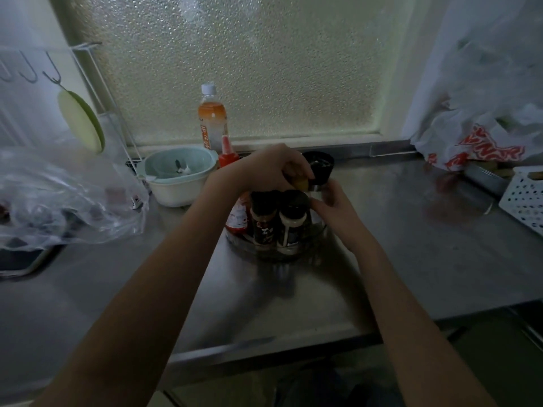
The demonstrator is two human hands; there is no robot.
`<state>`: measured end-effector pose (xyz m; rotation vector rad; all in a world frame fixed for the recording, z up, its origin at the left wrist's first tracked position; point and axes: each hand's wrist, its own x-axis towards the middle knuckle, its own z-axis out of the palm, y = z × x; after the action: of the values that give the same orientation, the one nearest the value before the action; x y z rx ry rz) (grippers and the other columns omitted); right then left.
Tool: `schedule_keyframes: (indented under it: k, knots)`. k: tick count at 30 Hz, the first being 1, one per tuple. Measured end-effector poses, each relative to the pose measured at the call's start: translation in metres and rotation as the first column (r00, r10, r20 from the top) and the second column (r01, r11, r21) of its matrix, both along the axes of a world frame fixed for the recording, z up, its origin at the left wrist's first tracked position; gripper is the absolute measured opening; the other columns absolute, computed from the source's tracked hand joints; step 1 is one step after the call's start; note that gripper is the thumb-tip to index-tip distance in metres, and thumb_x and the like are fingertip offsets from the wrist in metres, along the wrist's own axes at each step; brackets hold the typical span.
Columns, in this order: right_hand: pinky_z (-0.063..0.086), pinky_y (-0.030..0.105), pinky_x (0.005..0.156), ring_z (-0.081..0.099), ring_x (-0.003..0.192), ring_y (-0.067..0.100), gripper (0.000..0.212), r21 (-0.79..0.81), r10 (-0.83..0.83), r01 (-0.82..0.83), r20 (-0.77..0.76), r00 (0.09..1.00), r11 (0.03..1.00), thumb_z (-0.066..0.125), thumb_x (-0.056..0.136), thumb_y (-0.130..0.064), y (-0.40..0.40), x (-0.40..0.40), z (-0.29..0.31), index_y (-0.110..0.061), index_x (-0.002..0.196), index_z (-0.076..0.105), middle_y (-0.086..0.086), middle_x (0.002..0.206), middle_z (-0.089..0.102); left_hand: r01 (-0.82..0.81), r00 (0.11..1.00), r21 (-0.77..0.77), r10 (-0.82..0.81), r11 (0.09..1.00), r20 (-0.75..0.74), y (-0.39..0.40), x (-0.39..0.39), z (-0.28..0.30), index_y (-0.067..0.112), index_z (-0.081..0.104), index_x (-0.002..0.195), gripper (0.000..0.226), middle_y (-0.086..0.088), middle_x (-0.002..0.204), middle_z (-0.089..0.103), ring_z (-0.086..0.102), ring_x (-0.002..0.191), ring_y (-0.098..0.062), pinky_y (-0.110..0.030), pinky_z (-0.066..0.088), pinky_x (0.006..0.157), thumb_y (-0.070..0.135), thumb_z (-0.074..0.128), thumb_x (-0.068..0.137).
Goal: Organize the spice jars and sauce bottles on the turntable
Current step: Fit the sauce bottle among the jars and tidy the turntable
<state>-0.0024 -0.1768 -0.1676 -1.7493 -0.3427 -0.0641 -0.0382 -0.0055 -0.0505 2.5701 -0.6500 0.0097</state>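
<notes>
A clear round turntable (316,232) stands on the steel counter near the window. On it are two black-capped spice jars (264,221) (291,227) in front and a red sauce bottle (237,220) at the left. My left hand (271,168) reaches over the jars and grips the top of a yellow-capped bottle (302,183) at the back of the turntable. My right hand (335,205) rests against the turntable's right side, touching that bottle's clear body. A black-lidded container (320,168) sits right behind my hands.
A pale bowl (176,180) stands left of the turntable, with a red squeeze bottle (227,154) and an orange drink bottle (212,118) behind it. A plastic bag (64,201) lies over the sink at left. A white perforated basket (526,198) and a printed bag (479,145) sit at right.
</notes>
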Motion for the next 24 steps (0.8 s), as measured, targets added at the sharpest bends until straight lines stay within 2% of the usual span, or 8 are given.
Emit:
schedule_keyframes:
  k: [3, 5, 7, 11, 13, 15, 19, 24]
  knots:
    - [0.040, 0.005, 0.087, 0.053, 0.105, -0.001, 0.037, 0.078, -0.185, 0.175, 0.151, 0.971, 0.981, 0.061, 0.088, -0.010, 0.004, -0.021, 0.002, -0.019, 0.120, 0.047, -0.007, 0.118, 0.054, -0.003, 1.000, -0.187, 0.003, 0.982, -0.002, 0.007, -0.010, -0.007, 0.013, 0.063, 0.116, 0.041, -0.004, 0.113, 0.067, 0.063, 0.105, -0.009, -0.024, 0.050, 0.095, -0.008, 0.061, 0.080]
    - [0.037, 0.008, 0.086, 0.051, 0.104, 0.009, 0.029, 0.080, -0.333, 0.326, 0.343, 0.879, 0.942, 0.061, 0.085, -0.016, 0.006, -0.036, 0.001, -0.018, 0.113, 0.052, -0.003, 0.111, 0.056, -0.047, 0.994, -0.330, 0.078, 0.943, 0.079, 0.007, -0.020, -0.016, 0.012, 0.065, 0.112, 0.035, -0.002, 0.109, 0.068, 0.063, 0.105, -0.009, -0.028, 0.050, 0.097, -0.007, 0.056, 0.084]
    - [0.039, 0.014, 0.078, 0.052, 0.091, 0.012, 0.020, 0.045, -0.302, 0.316, 0.444, 0.844, 0.948, 0.060, 0.084, -0.027, 0.008, -0.047, -0.001, -0.018, 0.102, 0.056, -0.002, 0.096, 0.058, -0.120, 0.952, -0.425, 0.225, 0.897, 0.207, 0.001, -0.033, -0.030, 0.013, 0.065, 0.111, 0.026, -0.001, 0.109, 0.067, 0.062, 0.104, -0.010, -0.033, 0.050, 0.097, 0.005, 0.057, 0.088]
    - [0.044, 0.012, 0.072, 0.058, 0.080, 0.002, 0.023, 0.027, -0.176, 0.179, 0.363, 0.915, 0.983, 0.066, 0.086, -0.022, 0.012, -0.057, -0.006, -0.024, 0.106, 0.057, -0.006, 0.089, 0.062, -0.294, 0.816, -0.580, 0.515, 0.760, 0.261, -0.008, -0.061, -0.069, 0.018, 0.050, 0.120, 0.052, 0.000, 0.122, 0.050, 0.046, 0.117, -0.017, -0.037, 0.044, 0.099, 0.042, 0.067, 0.078]
    - [0.042, 0.006, 0.075, 0.059, 0.089, 0.003, 0.030, -0.046, -0.145, 0.171, 0.347, 0.927, 0.984, 0.068, 0.085, -0.021, 0.013, -0.058, -0.013, -0.027, 0.111, 0.054, -0.005, 0.101, 0.064, -0.379, 0.710, -0.533, 0.607, 0.757, 0.357, -0.007, -0.072, -0.085, 0.018, 0.044, 0.122, 0.073, -0.004, 0.125, 0.044, 0.039, 0.117, -0.021, -0.034, 0.039, 0.098, 0.060, 0.067, 0.067]
    - [0.042, 0.006, 0.078, 0.059, 0.097, 0.009, 0.035, -0.095, -0.134, 0.180, 0.365, 0.921, 0.979, 0.069, 0.084, -0.021, 0.013, -0.057, -0.017, -0.023, 0.116, 0.054, -0.002, 0.111, 0.063, -0.415, 0.652, -0.454, 0.606, 0.788, 0.456, -0.007, -0.080, -0.097, 0.018, 0.038, 0.123, 0.081, -0.012, 0.126, 0.044, 0.043, 0.113, -0.024, -0.030, 0.041, 0.090, 0.060, 0.071, 0.062]
    - [0.047, 0.017, 0.083, 0.058, 0.099, 0.017, 0.036, -0.092, -0.173, 0.231, 0.416, 0.893, 0.969, 0.069, 0.084, -0.019, 0.015, -0.057, -0.019, -0.017, 0.118, 0.056, 0.002, 0.112, 0.059, -0.412, 0.763, -0.575, 0.613, 0.707, 0.207, -0.013, -0.087, -0.107, 0.033, 0.026, 0.115, 0.078, -0.010, 0.127, 0.047, 0.059, 0.108, -0.024, -0.034, 0.054, 0.083, 0.029, 0.084, 0.063]
    - [0.045, 0.013, 0.082, 0.059, 0.100, 0.015, 0.045, -0.062, -0.198, 0.246, 0.424, 0.884, 0.967, 0.070, 0.084, -0.018, 0.016, -0.059, -0.019, -0.014, 0.124, 0.049, 0.004, 0.115, 0.061, -0.489, 0.722, -0.654, 0.688, 0.577, 0.066, -0.016, -0.083, -0.115, 0.021, 0.032, 0.100, 0.059, 0.002, 0.093, 0.057, 0.063, 0.088, -0.023, -0.028, 0.047, 0.067, 0.019, 0.081, 0.068]
